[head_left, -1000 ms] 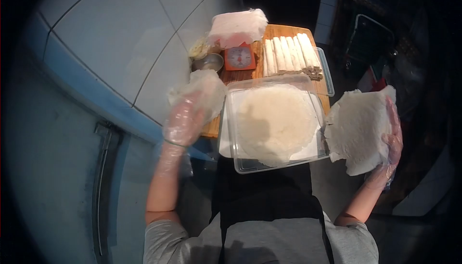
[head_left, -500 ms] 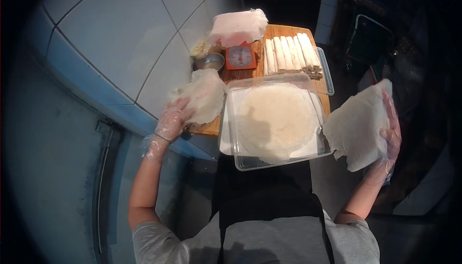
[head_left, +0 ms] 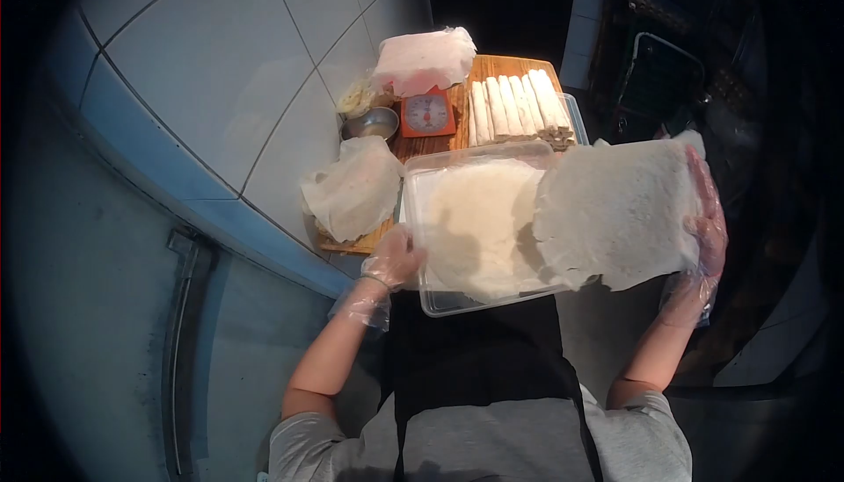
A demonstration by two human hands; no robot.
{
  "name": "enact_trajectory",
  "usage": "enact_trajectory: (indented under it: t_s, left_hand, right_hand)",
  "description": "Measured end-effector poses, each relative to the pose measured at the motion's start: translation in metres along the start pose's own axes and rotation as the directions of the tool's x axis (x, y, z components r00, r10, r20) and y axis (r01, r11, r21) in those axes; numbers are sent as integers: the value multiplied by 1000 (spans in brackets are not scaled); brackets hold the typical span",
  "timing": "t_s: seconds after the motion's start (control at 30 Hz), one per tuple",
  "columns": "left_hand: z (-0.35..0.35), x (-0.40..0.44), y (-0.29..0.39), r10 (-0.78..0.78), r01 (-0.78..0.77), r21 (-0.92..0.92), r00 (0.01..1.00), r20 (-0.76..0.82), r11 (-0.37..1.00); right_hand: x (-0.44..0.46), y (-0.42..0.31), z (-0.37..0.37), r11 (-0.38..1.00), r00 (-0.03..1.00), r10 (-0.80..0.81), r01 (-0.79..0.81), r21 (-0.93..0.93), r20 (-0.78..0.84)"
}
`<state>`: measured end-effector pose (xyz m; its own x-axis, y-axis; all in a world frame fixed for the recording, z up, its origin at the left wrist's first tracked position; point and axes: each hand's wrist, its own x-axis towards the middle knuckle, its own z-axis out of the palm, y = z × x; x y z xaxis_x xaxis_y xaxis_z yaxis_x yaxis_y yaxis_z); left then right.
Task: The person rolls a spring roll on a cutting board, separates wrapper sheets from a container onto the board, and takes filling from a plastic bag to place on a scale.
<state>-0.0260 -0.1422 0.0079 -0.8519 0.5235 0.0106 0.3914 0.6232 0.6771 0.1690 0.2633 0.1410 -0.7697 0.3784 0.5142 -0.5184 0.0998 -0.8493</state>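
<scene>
A stack of thin white sheets (head_left: 615,210) is held up by my right hand (head_left: 710,218), in a clear plastic glove, at its right edge. The stack overlaps the right part of a clear plastic tray (head_left: 416,218). Round pale wrappers (head_left: 483,227) lie in the tray. My left hand (head_left: 396,258), gloved too, is at the tray's left edge with its fingers curled; whether it grips the rim is not clear. Just above it, a loose pile of pale sheets (head_left: 356,188) rests on the wooden table's left side.
On the wooden table (head_left: 492,65) are a red scale (head_left: 427,115) with a pinkish-white stack (head_left: 424,60) on top, a metal bowl (head_left: 371,123) and a row of white rolls (head_left: 517,106). A tiled wall (head_left: 202,69) runs along the left.
My right hand has brought its stack leftward over the tray's right side. My left hand has left the loose pile and moved down and right to the tray's left edge.
</scene>
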Motion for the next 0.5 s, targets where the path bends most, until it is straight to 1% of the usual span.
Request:
enact_trajectory:
  t_s: [0.03,0.07,0.1,0.13,0.17,0.2,0.23,0.27,0.3,0.33,0.37,0.4,0.43,0.47,0.5]
  left_hand:
    - [8,4,-18,127,-122,74,989,-73,990]
    - [22,11,-51,257,-236,154,957,-134,960]
    - [24,11,-54,201,-204,0,964,-177,979]
    - [19,7,-42,144,-180,-156,965,-219,971]
    - [11,-1,-31,-95,1,-524,983,-154,852]
    - [-3,-10,-6,-290,175,-799,957,0,576]
    - [-19,-23,11,-264,119,-676,958,-116,727]
    - [-34,-38,17,-214,67,-522,950,-226,850]
    - [-43,-54,9,-196,11,-529,935,-295,848]
    - [-53,-74,0,-181,-44,-533,914,-363,845]
    - [-66,-91,4,-211,-67,-555,882,-422,829]
    - [-81,-109,10,-244,-92,-576,844,-479,812]
    - [-93,-130,5,-269,-128,-615,817,-510,778]
    - [-104,-152,-2,-298,-165,-651,788,-539,741]
    - [-112,-172,-7,-275,-230,-630,752,-599,742]
  right_hand:
    - [-5,-8,-4,1000,1000,5,-5,6,-27]
    - [-8,-16,-7,1000,998,11,-11,12,-55]
    - [-8,-23,-8,999,998,16,-19,-41,-59]
    - [-8,-29,-10,995,998,20,-26,-94,-64]
    - [-8,-35,-11,989,997,22,-32,-145,-70]
    - [-9,-39,-12,980,997,23,-38,-197,-78]
    - [-7,-37,-13,975,999,23,-33,-219,-46]
    - [-4,-30,-12,971,1000,24,-26,-239,-14]
    - [1,-21,-10,965,999,29,-23,-260,20]
    - [4,-7,-7,947,992,-22,60,-315,122]
    - [4,7,6,972,993,54,-29,-233,105]
    - [6,22,16,988,981,132,-119,-93,141]
    - [11,23,38,979,967,145,-109,-172,211]
    - [14,27,56,977,942,212,-199,-74,259]
    - [19,35,72,983,935,178,-184,-10,306]
